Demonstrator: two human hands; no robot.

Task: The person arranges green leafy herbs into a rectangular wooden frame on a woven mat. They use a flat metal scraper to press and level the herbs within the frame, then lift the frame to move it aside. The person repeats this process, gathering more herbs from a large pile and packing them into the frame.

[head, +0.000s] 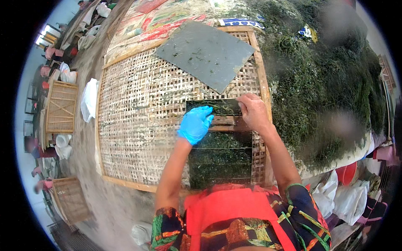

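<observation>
My left hand, in a blue glove, lies at the left end of a narrow dark strip that bears green seaweed. The bare right hand pinches the strip's upper right corner between thumb and fingers. Just below the strip, a brown wooden bar crosses the woven bamboo rack. Nearer my body lie several dark seaweed-covered strips, edge to edge. Beyond my hands a grey square board, dotted with green bits, rests turned cornerwise on the rack.
A large heap of green seaweed borders the rack's wooden frame on the right. White bags and a red bucket stand at lower right. At far left are a white bag, bamboo racks and several people.
</observation>
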